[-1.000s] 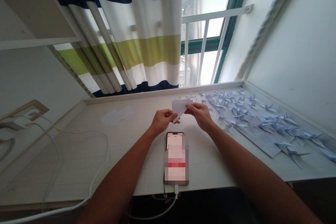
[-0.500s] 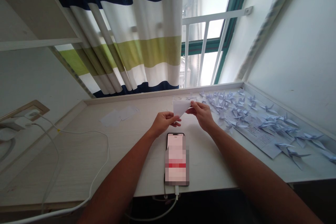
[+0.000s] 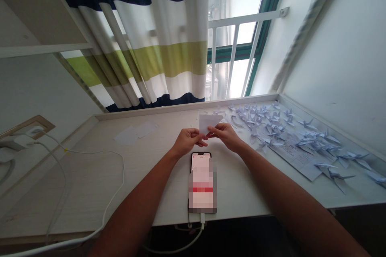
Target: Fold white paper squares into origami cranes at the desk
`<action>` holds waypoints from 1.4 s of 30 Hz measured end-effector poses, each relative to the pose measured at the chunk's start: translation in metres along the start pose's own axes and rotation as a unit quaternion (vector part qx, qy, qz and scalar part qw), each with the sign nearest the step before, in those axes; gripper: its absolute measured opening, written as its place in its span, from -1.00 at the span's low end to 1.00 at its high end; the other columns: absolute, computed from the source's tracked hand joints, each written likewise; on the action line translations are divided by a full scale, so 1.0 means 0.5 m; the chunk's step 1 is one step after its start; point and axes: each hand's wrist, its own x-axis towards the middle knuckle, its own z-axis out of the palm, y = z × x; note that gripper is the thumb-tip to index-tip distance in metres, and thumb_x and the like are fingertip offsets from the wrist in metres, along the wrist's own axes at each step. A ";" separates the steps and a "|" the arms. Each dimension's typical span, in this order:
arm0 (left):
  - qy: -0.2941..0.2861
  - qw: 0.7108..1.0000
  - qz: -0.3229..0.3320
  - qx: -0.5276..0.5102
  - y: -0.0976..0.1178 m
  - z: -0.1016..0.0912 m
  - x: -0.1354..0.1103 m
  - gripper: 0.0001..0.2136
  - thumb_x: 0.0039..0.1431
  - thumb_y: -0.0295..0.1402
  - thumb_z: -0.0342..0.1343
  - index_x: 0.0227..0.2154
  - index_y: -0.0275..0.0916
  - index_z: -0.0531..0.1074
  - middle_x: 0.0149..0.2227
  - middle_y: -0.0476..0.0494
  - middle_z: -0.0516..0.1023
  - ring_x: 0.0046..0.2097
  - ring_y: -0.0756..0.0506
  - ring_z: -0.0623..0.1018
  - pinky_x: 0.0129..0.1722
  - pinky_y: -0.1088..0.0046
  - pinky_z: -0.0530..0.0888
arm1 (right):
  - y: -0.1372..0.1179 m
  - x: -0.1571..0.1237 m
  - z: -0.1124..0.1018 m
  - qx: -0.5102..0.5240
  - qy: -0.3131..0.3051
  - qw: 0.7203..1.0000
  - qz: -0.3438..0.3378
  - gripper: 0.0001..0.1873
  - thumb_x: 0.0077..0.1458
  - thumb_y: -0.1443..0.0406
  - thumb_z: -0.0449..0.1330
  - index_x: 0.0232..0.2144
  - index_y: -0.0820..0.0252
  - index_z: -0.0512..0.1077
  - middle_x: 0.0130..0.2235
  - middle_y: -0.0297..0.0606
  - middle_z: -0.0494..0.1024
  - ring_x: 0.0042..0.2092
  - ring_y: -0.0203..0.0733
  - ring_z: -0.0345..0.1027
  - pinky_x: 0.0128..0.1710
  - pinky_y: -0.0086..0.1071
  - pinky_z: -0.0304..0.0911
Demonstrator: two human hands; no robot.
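Both hands up over the white desk (image 3: 241, 196), working one small folded paper (image 3: 208, 121). Paper sits between the hands, just beyond the phone's top end, raised off the desktop; straight edge up top, pointed corner sticking out upper right. Left hand (image 3: 187, 141) grips its lower left corner, fingers curled, a couple of fingertips poking out below; exact thumb contact there is hard to make out. Right hand (image 3: 225, 134) pinches the lower edge, thumb on the near face, rest of fingers bent behind.

Phone (image 3: 202, 182) lies flat between the forearms, screen lit and mostly pixelated, white charging cable (image 3: 202, 220) plugged into its near end. Right side of desk: big cluster of folded paper birds (image 3: 273, 122), some resting on a printed sheet (image 3: 297, 160). Left side: loose white paper pieces (image 3: 137, 132), flat, well apart from the hands. Plugs (image 3: 21, 140) in the left wall socket, cords trailing across the desk. Striped curtain (image 3: 169, 58) and white railing (image 3: 233, 48) behind.
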 end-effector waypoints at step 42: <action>0.142 0.758 0.264 0.580 -0.030 -0.036 0.018 -0.76 0.40 -0.33 0.04 -0.04 -0.14 0.58 -0.02 -0.17 0.67 0.02 -0.18 0.60 0.03 0.23 0.53 | 0.028 0.012 -0.009 -0.300 0.036 0.939 -0.165 -0.53 0.17 0.27 0.27 0.15 0.02 0.46 -0.16 -0.24 0.64 -0.20 -0.11 0.57 -0.03 -0.10 0.47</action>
